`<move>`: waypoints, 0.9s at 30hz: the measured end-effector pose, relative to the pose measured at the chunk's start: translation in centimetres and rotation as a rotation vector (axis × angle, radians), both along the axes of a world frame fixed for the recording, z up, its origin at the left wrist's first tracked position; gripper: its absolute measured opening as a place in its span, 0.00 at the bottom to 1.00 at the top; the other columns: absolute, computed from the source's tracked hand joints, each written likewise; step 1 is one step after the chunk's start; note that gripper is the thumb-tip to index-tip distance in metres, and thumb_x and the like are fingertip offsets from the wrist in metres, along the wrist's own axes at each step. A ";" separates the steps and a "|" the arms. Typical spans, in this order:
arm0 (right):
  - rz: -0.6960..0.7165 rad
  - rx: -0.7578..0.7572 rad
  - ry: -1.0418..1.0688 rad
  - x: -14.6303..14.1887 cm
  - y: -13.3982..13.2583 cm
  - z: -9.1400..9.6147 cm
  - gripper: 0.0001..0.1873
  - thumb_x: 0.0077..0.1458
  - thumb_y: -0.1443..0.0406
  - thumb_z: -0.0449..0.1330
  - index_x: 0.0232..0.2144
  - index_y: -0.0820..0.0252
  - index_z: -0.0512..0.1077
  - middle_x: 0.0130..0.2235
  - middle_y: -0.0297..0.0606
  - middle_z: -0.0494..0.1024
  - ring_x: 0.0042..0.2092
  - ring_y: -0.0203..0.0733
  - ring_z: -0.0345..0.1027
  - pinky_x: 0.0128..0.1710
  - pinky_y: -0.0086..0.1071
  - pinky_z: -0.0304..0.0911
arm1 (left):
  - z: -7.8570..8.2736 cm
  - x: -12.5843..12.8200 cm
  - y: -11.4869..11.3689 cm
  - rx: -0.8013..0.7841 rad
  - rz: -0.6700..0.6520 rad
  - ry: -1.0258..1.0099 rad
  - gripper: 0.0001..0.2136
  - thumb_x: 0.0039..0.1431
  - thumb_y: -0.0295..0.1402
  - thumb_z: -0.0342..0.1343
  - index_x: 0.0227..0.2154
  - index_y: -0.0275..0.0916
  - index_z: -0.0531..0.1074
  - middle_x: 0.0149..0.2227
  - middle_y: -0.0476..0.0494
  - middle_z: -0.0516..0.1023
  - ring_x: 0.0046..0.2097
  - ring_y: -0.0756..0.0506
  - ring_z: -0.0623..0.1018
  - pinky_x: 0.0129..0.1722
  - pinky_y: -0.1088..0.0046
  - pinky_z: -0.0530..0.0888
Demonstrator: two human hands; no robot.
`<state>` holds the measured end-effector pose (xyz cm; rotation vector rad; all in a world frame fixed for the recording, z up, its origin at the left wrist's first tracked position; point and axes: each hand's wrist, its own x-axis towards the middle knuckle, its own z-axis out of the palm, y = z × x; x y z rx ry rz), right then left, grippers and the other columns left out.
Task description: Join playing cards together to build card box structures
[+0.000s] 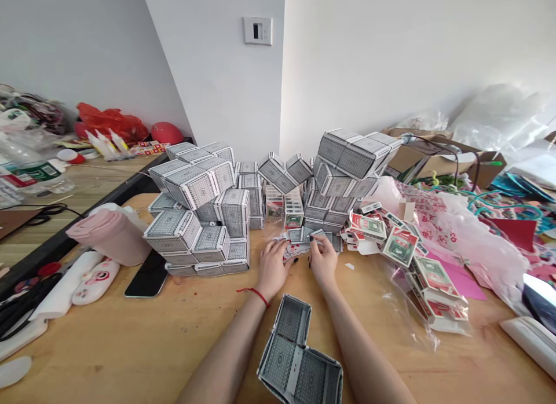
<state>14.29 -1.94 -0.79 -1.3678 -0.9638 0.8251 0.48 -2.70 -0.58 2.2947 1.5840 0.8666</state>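
My left hand [274,266], with a red string round its wrist, rests on the table with fingers stretched out beside loose playing cards [297,248]. My right hand [324,259] is closed, its thumb and fingers bent over a patterned card [319,232] at the right of these cards. Just behind lie boxed decks [293,212] with red and white faces. Between my forearms sits an L-shaped block [284,357] made of grey-patterned cards. Similar blocks rise in a left stack [191,184] and a right stack [343,161].
Opened card boxes [399,245] and clear wrapping lie right of my hands, near a printed plastic bag [452,224]. On the left are a phone [146,274], a pink roll [110,233] and a white case [96,281]. A wall [226,74] stands behind the table.
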 end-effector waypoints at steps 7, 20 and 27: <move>0.058 0.036 -0.299 -0.7 -0.2 -0.3 0.13 0.48 0.55 0.52 0.24 0.59 0.65 0.22 0.35 0.70 0.24 0.37 0.62 0.25 0.29 0.58 | 0.0 0.1 -0.4 0.027 -0.042 0.128 0.18 0.55 0.36 0.47 0.50 0.45 0.61 0.54 0.42 0.62 0.56 0.37 0.57 0.49 0.55 0.61; 0.026 -0.016 -0.440 -0.2 -0.1 -0.9 0.17 0.50 0.55 0.47 0.27 0.60 0.69 0.22 0.36 0.71 0.24 0.39 0.62 0.25 0.28 0.55 | 0.3 0.1 -0.2 0.058 -0.027 0.113 0.12 0.57 0.35 0.46 0.40 0.42 0.70 0.43 0.41 0.67 0.47 0.43 0.65 0.44 0.63 0.64; 0.078 0.002 -0.315 -0.1 0.0 -0.5 0.19 0.52 0.53 0.47 0.28 0.60 0.71 0.16 0.32 0.65 0.21 0.38 0.59 0.24 0.29 0.55 | 0.6 -0.2 0.1 0.109 -0.075 0.020 0.10 0.59 0.32 0.43 0.36 0.41 0.70 0.41 0.44 0.73 0.50 0.44 0.64 0.47 0.62 0.62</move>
